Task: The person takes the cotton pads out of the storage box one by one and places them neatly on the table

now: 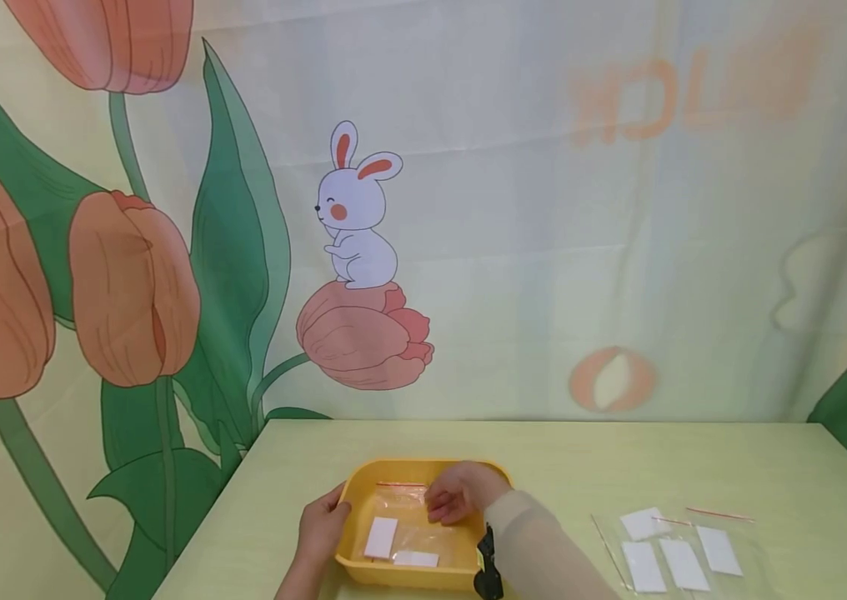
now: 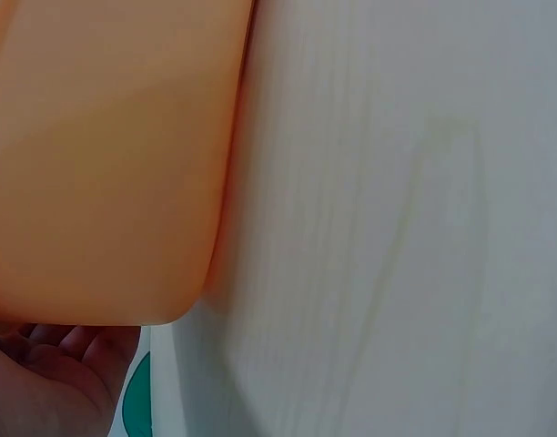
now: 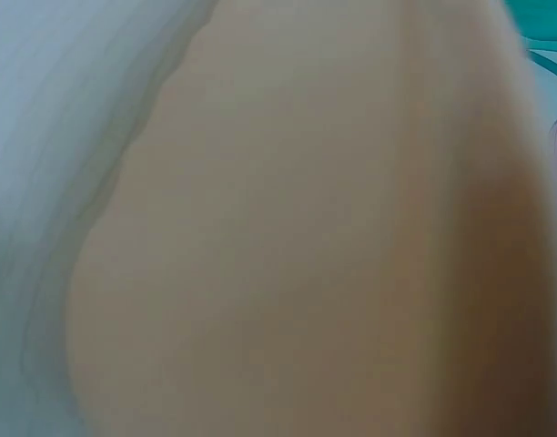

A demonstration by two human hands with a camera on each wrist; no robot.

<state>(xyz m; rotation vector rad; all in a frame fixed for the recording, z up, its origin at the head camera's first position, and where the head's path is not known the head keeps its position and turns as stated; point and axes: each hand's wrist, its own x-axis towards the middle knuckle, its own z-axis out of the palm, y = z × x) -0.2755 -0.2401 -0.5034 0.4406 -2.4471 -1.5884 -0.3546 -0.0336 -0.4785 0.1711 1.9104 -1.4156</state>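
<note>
1. L hand (image 1: 321, 527) grips bin (image 1: 408, 577) by its L rim, thumb over the edge, prob. to steady it.
2. R hand (image 1: 464, 490) is inside bin, at the back R, fingers curled; can't tell if they pinch anything, b/c the tips face down and blur.
3. Bin sits on table (image 1: 694, 467) right in front of the person, prob. so both hands reach it easily.
4. In bin: clear bags (image 1: 403, 497) w/ 2 white cards (image 1: 381, 537) showing, toward the front; a red zip line shows near the back.
5. R of bin, well apart: more bags w/ 4 cards, grouped loosely, maybe to keep them separate from those in bin.
6. Hard to see: bag edges (clear, overlapping, so no sure count); bin's R side, behind sleeve (image 1: 543, 542) & black wrist thing (image 1: 488, 567).
7. R wrist view: mostly blur, R hand's grip not shown. L wrist view: bin's outer wall, L hand cut off at the corner.
</note>
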